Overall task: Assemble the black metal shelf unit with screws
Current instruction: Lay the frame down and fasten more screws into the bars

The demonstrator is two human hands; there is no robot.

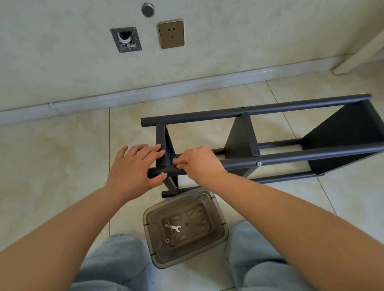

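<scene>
The black metal shelf unit (276,146) lies on its side on the tiled floor (50,159), its long tubes running from near left to far right. The left hand (138,166) rests on the nearest shelf panel's bracket (160,143) with fingers fairly straight, the thumb under the near tube (162,171). The right hand (199,161) pinches something small at the joint just beside it, probably a screw (174,160), though it is mostly hidden. Near the knees stands a clear plastic bin (186,230) holding a small wrench (175,228) and a washer (168,240).

The likely risk is cross-threading: if the bracket shifts under the left hand, the holes misalign. A fumbled screw could roll away across the tiles.
</scene>
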